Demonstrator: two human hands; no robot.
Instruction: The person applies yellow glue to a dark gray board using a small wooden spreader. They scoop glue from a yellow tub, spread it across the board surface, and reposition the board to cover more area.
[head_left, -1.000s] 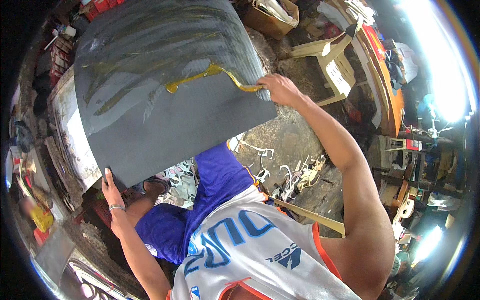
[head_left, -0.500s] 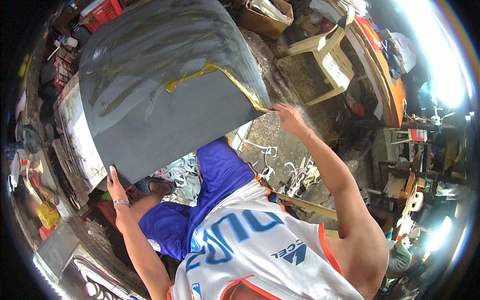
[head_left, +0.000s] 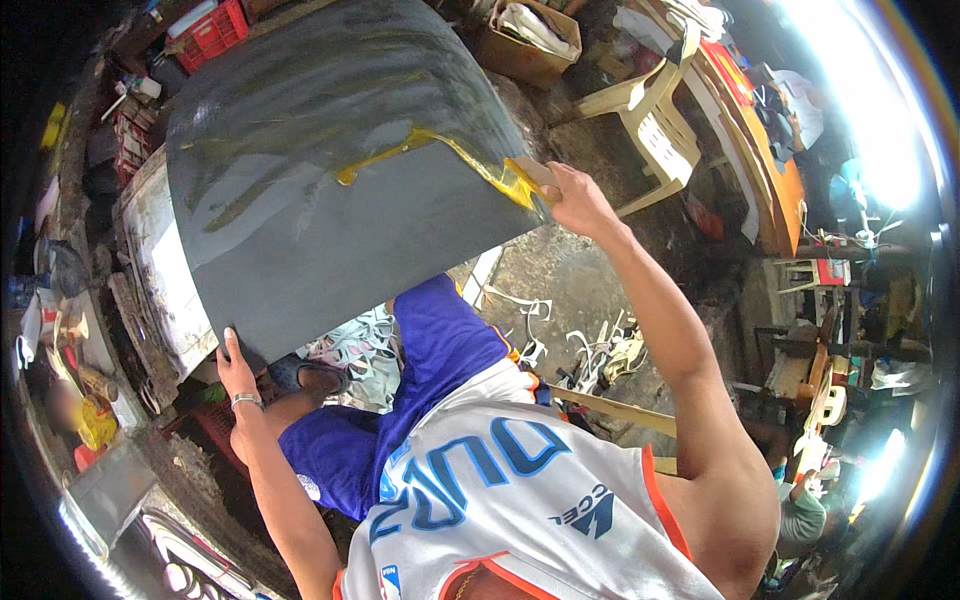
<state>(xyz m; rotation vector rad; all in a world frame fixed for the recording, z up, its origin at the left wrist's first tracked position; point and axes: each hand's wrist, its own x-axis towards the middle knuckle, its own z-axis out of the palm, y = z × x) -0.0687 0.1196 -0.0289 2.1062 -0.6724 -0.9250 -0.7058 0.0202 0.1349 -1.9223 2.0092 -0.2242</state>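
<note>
A large dark grey sheet [head_left: 290, 270] lies in front of me. Wet streaks cover its far part, while the near part looks dry. Along the border between them runs a ridge of yellow glue [head_left: 410, 143], which reaches toward the right edge. My right hand [head_left: 578, 202] is closed on a flat tan spreader [head_left: 524, 174], whose lower edge meets the glue near the sheet's right side. At the near left corner, my left hand [head_left: 236, 372] grips the sheet's edge with the thumb on top; its other fingers are mostly hidden beneath.
A white board [head_left: 165, 270] shows under the sheet's left side. Cut strips and scraps [head_left: 360, 350] lie on the floor by my legs. A cream plastic chair [head_left: 655, 125] stands at the far right, near an orange-edged table [head_left: 780, 200]. Behind are a cardboard box [head_left: 530, 50] and red crate [head_left: 212, 38].
My right hand has moved slightly up and right, turning the spreader so its flat face shows at the sheet's right edge. The left hand keeps its hold on the corner.
</note>
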